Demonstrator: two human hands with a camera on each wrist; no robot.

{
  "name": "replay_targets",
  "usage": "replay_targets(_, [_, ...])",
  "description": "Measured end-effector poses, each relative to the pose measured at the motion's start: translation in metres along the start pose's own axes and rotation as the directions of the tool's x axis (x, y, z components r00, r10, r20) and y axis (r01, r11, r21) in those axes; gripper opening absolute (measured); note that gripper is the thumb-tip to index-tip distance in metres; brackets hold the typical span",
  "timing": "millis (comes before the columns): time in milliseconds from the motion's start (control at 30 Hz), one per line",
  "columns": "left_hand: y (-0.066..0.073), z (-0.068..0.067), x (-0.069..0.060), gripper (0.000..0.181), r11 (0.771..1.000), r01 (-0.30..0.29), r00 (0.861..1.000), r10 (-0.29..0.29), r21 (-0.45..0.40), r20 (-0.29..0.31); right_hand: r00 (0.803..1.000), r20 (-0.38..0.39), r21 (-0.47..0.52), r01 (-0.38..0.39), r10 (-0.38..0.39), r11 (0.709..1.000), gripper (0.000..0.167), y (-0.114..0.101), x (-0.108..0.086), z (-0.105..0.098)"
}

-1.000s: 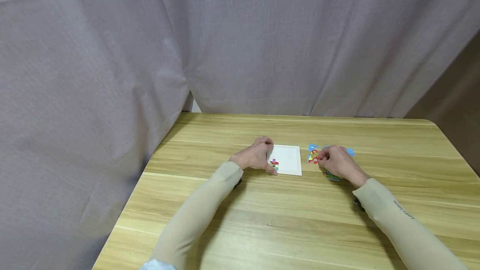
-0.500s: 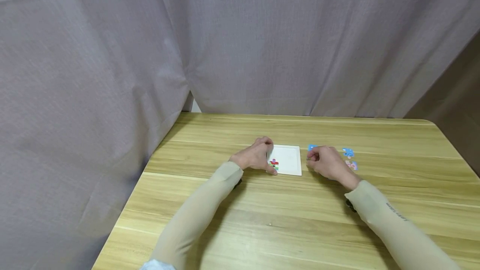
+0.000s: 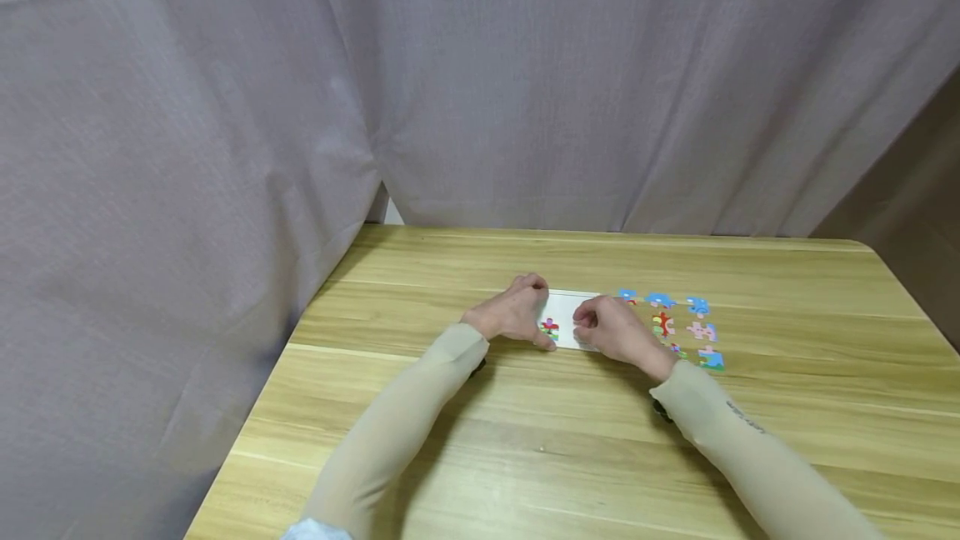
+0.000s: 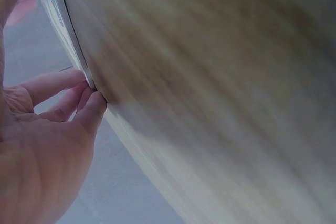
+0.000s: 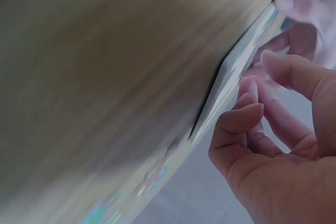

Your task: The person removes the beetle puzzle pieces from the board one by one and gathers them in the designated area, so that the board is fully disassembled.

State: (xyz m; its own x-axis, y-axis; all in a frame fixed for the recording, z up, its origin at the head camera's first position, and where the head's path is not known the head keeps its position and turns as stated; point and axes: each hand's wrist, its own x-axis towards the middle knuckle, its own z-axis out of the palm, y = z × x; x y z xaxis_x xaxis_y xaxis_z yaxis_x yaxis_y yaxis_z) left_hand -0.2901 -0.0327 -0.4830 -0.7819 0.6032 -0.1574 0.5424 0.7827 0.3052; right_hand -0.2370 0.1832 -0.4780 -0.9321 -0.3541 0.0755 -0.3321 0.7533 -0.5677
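Observation:
A white puzzle tray lies on the table, a red-and-green jigsaw piece in its near left corner. My left hand grips the tray's left side, thumb at the near corner and fingers at the far one. In the left wrist view, fingertips meet at the edge of the tray. Over the tray's right half, my right hand has bent fingers close to the surface. The right wrist view shows a gap between its thumb and forefinger; whether it holds a piece is hidden.
Several loose jigsaw pieces are spread in rows right of the tray, some partly covered by the right hand. The wooden table ends at a grey curtain behind.
My right hand has moved left from the loose pieces onto the tray. The red piece it was at is out of sight. The left hand has stayed on the tray.

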Motion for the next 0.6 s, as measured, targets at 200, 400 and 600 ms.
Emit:
replay_targets(200, [0.000, 0.000, 0.000, 0.095, 1.000, -0.002, 1.000, 0.002, 0.010, 0.007, 0.999, 0.044, -0.020, -0.004, 0.004, 1.000, 0.019, -0.010, 0.009, 0.014])
replay_targets(400, [0.001, 0.000, 0.000, 0.097, 1.000, 0.008, 1.000, -0.008, -0.022, 0.006, 0.998, 0.066, -0.033, 0.001, 0.001, 0.999, 0.017, -0.016, 0.014, 0.021])
replay_targets(600, [0.000, 0.000, 0.000, 0.097, 0.999, 0.016, 1.000, -0.016, -0.046, -0.004, 0.997, 0.073, 0.001, -0.002, 0.002, 1.000, 0.017, -0.017, 0.016, 0.022])
